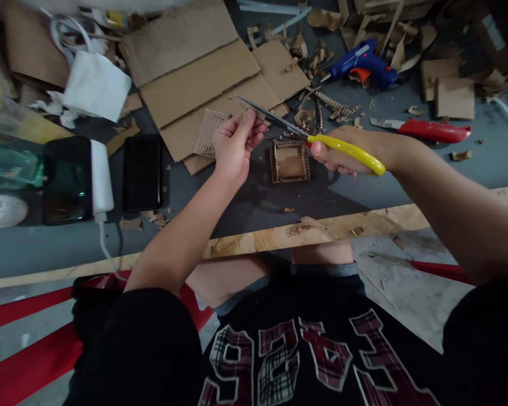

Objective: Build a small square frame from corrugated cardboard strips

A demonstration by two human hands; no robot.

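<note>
My right hand (338,152) is closed round the yellow handles of a pair of scissors (347,151), whose blades point left toward my other hand. Between the fingertips of my left hand (237,138) is pinched a small strip of corrugated cardboard (258,113), lying along the blades; the fingers partly hide it. Below the blades, on the dark tabletop, sits a small square cardboard tray (290,162) with corrugated edging round its rim. A ribbed piece of corrugated cardboard (209,132) lies just behind my left hand.
Large cardboard sheets (190,73) lie at the back. A blue glue gun (362,65) and a red utility knife (434,129) rest to the right among scraps. On the left are a black phone (143,172), a white plugged-in device (102,177) and tissue (95,84). The wooden table edge (275,237) runs in front.
</note>
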